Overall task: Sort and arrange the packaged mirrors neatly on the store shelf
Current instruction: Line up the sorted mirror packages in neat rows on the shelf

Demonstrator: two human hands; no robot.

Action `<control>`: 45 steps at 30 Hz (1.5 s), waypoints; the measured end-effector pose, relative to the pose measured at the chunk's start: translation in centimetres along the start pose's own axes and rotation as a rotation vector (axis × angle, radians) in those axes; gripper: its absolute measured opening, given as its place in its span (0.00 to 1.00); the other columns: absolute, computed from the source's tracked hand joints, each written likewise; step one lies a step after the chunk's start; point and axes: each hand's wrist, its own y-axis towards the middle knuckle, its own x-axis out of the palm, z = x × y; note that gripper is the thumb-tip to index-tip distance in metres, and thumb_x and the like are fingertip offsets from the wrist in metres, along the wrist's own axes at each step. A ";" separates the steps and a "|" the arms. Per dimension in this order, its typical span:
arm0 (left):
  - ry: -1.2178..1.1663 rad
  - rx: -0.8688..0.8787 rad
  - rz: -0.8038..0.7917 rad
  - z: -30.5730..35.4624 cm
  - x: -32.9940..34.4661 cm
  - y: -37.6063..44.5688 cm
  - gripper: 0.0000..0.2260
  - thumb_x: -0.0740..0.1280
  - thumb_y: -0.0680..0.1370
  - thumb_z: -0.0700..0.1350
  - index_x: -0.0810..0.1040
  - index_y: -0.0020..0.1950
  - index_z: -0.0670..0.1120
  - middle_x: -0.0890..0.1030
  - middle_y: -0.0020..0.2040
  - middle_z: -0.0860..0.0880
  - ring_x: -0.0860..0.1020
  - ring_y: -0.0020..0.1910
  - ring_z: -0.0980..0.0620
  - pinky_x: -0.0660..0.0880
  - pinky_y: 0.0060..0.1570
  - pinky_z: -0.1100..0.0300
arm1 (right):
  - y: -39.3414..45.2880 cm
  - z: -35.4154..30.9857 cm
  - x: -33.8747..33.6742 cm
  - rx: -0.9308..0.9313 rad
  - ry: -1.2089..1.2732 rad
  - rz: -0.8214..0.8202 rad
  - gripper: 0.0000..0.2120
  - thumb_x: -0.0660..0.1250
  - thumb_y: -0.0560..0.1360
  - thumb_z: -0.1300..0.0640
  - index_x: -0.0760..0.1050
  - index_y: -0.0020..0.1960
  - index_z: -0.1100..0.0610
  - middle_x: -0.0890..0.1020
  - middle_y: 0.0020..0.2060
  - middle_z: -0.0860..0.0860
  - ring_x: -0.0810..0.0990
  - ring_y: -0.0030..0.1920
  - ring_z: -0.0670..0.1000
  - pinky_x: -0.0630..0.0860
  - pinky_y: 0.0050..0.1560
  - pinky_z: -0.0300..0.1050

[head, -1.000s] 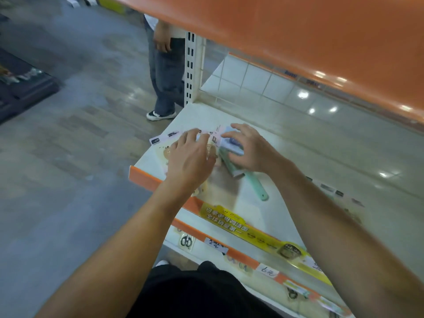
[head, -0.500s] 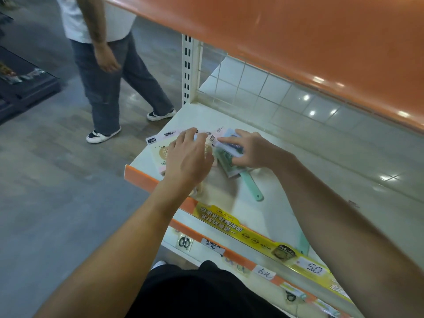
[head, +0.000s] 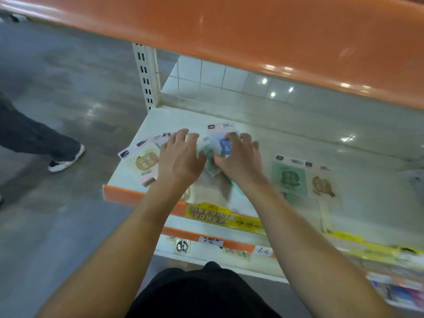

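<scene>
Mirrors fanned mid-frame on shelf [head: 160, 120]. Right hand [head: 241, 159] pinches blue pack [head: 223, 145], fingers curled over it; left hand [head: 181, 157] lies flat, fingers spread, on beige pack [head: 144, 161]. Square edges, keep left pressing, slide blue flush, handles forward.
</scene>
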 end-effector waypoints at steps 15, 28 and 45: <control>-0.025 0.292 -0.162 3.8 2.4 0.0 0.21 0.60 0.79 0.53 0.68 0.70 0.49 0.65 0.73 0.47 0.63 0.72 0.46 0.60 0.68 0.47 | -5.1 3.6 -2.9 0.453 -0.018 0.125 0.22 0.64 0.71 0.44 0.72 0.62 0.52 0.71 0.60 0.53 0.70 0.57 0.63 0.69 0.52 0.51; 0.013 0.300 -0.180 3.2 2.6 -0.1 0.19 0.60 0.79 0.53 0.69 0.69 0.49 0.66 0.72 0.48 0.64 0.71 0.46 0.61 0.68 0.48 | -4.8 2.9 -1.5 0.462 -0.067 0.029 0.26 0.65 0.73 0.41 0.70 0.65 0.55 0.69 0.63 0.55 0.67 0.60 0.63 0.71 0.57 0.55; -0.040 0.396 -0.199 8.1 4.3 -1.0 0.20 0.60 0.78 0.51 0.69 0.69 0.47 0.65 0.72 0.47 0.64 0.70 0.44 0.63 0.66 0.48 | -8.0 7.7 -3.2 0.379 -0.042 0.137 0.18 0.63 0.76 0.48 0.75 0.64 0.51 0.74 0.63 0.52 0.71 0.63 0.60 0.68 0.61 0.52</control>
